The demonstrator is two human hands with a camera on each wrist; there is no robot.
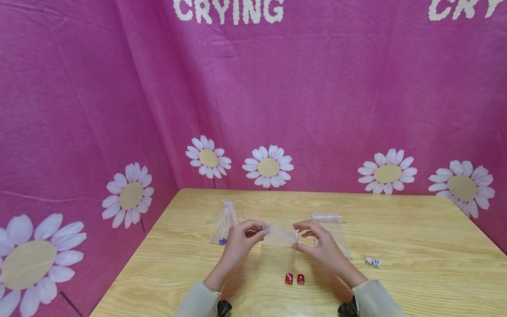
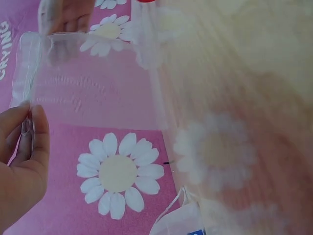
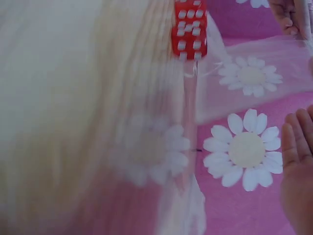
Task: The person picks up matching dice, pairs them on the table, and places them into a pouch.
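Note:
A sheer white drawstring pouch hangs flat between my two hands above the table. With thumb and fingertips my left hand pinches its left end; in the left wrist view the left hand grips the gathered, corded edge. At the pouch's other end is my right hand, thumb and index finger apart beside the white cord. The right wrist view shows the right hand with straight fingers. Two red dice lie on the table in front of the pouch, between my forearms.
On the left, another sheer pouch holds blue dice. A third pouch lies flat behind my right hand. Two white dice are farther right on the wooden table. A pink flowered cloth hangs behind.

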